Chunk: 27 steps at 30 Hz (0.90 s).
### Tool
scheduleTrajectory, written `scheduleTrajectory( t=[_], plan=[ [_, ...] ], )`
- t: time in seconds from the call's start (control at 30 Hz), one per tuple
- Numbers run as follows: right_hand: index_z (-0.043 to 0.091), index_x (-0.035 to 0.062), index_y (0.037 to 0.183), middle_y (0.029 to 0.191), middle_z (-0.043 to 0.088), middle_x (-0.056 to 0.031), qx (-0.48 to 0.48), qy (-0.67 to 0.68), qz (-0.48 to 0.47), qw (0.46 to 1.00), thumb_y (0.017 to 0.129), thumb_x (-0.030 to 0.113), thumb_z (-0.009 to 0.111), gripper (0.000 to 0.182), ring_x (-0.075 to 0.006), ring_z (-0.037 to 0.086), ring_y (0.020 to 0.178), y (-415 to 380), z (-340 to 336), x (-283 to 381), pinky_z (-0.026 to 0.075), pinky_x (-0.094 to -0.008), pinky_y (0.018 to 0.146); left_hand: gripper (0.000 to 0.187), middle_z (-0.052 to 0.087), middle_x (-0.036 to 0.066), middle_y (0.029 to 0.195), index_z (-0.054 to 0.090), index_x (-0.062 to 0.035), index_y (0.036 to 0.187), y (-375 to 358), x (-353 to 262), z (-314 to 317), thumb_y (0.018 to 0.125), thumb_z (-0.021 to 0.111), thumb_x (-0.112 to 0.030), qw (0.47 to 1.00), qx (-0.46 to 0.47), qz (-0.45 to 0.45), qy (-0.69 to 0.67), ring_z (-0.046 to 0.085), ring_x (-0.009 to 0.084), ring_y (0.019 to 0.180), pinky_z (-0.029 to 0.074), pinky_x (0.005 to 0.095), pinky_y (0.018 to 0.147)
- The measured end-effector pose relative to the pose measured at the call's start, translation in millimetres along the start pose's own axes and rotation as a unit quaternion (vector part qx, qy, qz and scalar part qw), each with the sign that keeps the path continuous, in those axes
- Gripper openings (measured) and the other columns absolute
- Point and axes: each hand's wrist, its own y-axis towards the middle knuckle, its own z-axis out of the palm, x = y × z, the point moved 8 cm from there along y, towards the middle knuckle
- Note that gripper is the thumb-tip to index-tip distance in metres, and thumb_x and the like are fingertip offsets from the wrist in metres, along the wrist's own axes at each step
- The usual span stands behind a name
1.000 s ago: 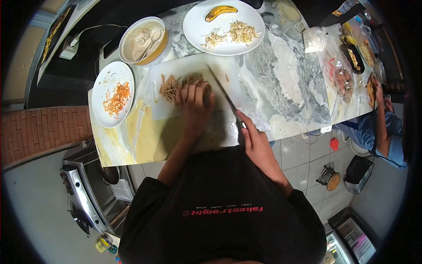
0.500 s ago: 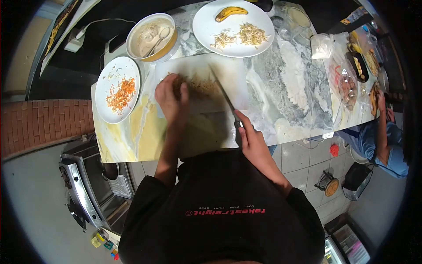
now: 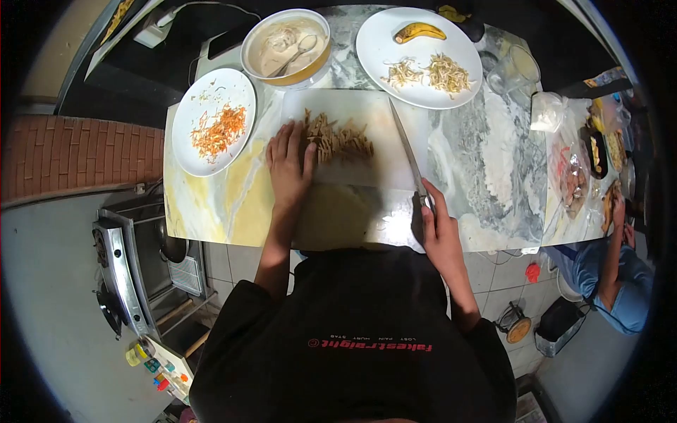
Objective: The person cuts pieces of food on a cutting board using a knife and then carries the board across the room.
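My right hand (image 3: 438,222) is wrapped round the dark handle of a long knife (image 3: 406,141), whose blade lies along the right part of a pale cutting board (image 3: 395,166). Thin brown strips (image 3: 338,141) form a pile in the middle of the board. At the pile's left edge rests my left hand (image 3: 289,162), palm down, fingers extended and thumb a little apart. Left of the board stands a white plate (image 3: 185,127) with orange shreds (image 3: 220,132). Behind the board are a bowl (image 3: 321,67) of pale batter with a spoon (image 3: 296,55) and a plate (image 3: 374,42) with a banana (image 3: 420,32) and pale sprouts (image 3: 449,75).
Clear glasses (image 3: 518,67) and a white bag (image 3: 546,111) stand at the back right, near plastic bags of food (image 3: 572,173). A co-worker in blue (image 3: 610,282) is at the far right, with hands near the food. A stove (image 3: 120,275) is at lower left.
My left hand has flattened and opened at the pile's edge, showing more of the strips. The knife has moved right, away from the pile. The whole view has shifted.
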Motion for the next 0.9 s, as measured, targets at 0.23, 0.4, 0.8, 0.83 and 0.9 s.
scheduleTrajectory(
  t=[0.23,0.4,0.8,0.83,0.9],
  plan=[
    [0.045,0.0197,0.154,0.069,0.057,-0.0206,0.006,0.0,-0.025,1.0,0.11,0.017,0.048,0.044,-0.0419,0.062,0.065,5,6,9,0.049,-0.0415,0.066,0.059,0.045,0.023,0.157,0.048,-0.0056,0.152,0,-40,16,0.1,0.065,-0.028,0.997,0.044,0.053,-0.033,0.043,0.042,0.144,0.031,0.0528,0.121],
    [0.047,0.0191,0.152,0.073,0.061,-0.0215,0.011,0.015,-0.02,1.0,0.109,0.014,0.05,0.044,-0.0444,0.065,0.07,5,8,8,0.05,-0.0437,0.067,0.065,0.043,0.025,0.157,0.043,-0.0033,0.155,7,-54,15,0.099,0.067,-0.025,0.984,0.024,0.016,-0.178,0.04,0.0456,0.146,0.032,0.0522,0.121],
    [0.056,0.0185,0.144,0.094,0.071,-0.0212,-0.094,-0.102,-0.156,0.978,0.105,0.015,0.057,0.04,-0.0445,0.069,0.082,14,-9,6,0.054,-0.0515,0.071,0.065,0.05,0.026,0.15,0.04,0.0002,0.155,28,-27,14,0.101,0.065,-0.028,0.978,0.086,-0.018,-0.191,0.047,0.0393,0.141,0.035,0.0466,0.119],
    [0.058,0.0186,0.142,0.095,0.071,-0.0197,-0.098,-0.124,-0.154,0.975,0.103,0.014,0.059,0.039,-0.043,0.068,0.081,15,-11,7,0.055,-0.0505,0.071,0.065,0.051,0.025,0.148,0.041,0.0,0.155,28,-28,16,0.101,0.065,-0.027,0.968,0.107,-0.037,-0.223,0.048,0.0391,0.14,0.035,0.0464,0.119],
    [0.06,0.0188,0.141,0.096,0.07,-0.0181,-0.106,-0.147,-0.15,0.972,0.102,0.014,0.06,0.039,-0.0415,0.068,0.08,14,-16,6,0.055,-0.0494,0.071,0.063,0.051,0.025,0.147,0.042,-0.0002,0.154,27,-29,13,0.101,0.065,-0.026,0.965,0.094,-0.034,-0.243,0.049,0.0397,0.138,0.036,0.0463,0.118]
  ],
)
